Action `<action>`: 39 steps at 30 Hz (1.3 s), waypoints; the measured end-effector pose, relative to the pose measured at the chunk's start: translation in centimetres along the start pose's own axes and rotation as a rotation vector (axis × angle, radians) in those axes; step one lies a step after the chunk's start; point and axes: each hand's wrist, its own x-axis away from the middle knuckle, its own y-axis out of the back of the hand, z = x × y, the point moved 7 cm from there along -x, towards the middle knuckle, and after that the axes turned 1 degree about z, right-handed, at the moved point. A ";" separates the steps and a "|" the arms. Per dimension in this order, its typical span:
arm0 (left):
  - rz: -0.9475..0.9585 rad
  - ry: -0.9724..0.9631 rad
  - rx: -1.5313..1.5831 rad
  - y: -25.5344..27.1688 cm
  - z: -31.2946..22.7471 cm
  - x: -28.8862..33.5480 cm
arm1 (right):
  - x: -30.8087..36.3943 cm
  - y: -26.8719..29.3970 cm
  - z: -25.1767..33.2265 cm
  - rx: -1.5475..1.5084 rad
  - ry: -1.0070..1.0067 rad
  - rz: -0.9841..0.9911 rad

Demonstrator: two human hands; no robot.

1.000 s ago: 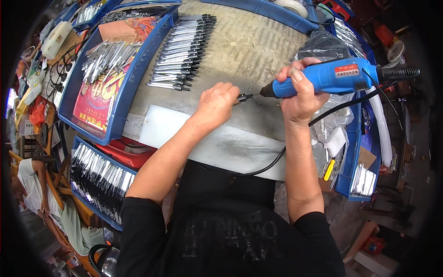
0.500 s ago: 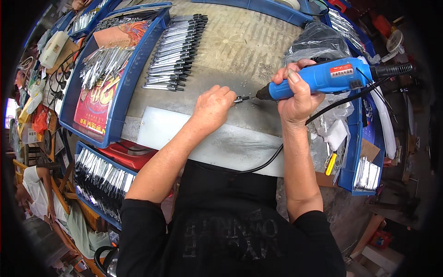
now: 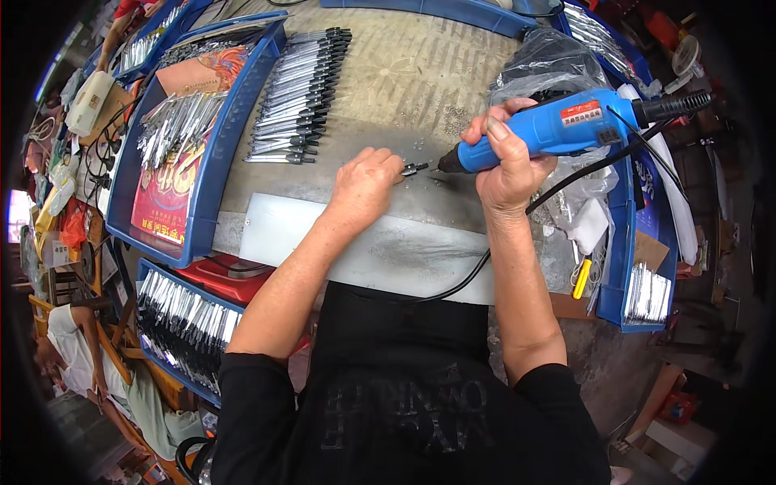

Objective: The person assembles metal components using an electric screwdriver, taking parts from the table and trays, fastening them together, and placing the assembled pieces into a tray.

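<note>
My left hand (image 3: 365, 184) is closed around a slim metal rod with a black end (image 3: 415, 169). Only the dark tip shows past my fingers, pointing right; the rest is covered. My right hand (image 3: 511, 166) grips a blue electric screwdriver (image 3: 546, 129) with a black nose and a cord at its rear. Its nose points left, a small gap from the rod's tip. Tiny metal screws (image 3: 454, 115) lie scattered on the worktable (image 3: 388, 97) just beyond. Left of them, a neat row of silver rods with black ends (image 3: 299, 93) lies on the tabletop.
A blue tray (image 3: 202, 202) with loose silver rods stands at the left, another blue tray (image 3: 179, 380) of rods below it. A white board (image 3: 364, 259) lines the near table edge. The screwdriver's cord (image 3: 473, 275) crosses it. At the right are plastic bags (image 3: 550, 69) and a yellow-handled tool (image 3: 581, 277).
The rod's tip in my left hand has tilted slightly upward. Both hands, with the rod and screwdriver, appear a little further left, as the whole view has shifted too.
</note>
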 end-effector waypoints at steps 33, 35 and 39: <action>-0.056 0.042 -0.052 0.1 0.7 -0.6 | -0.9 -1.6 -1.7 -0.018 -0.012 0.030; -0.064 0.051 -0.043 0.1 0.8 -0.6 | -1.2 -2.3 -2.3 -0.002 -0.006 0.068; -0.065 0.065 -0.032 0.0 0.9 -0.4 | -1.4 -3.4 -3.2 0.078 -0.014 0.089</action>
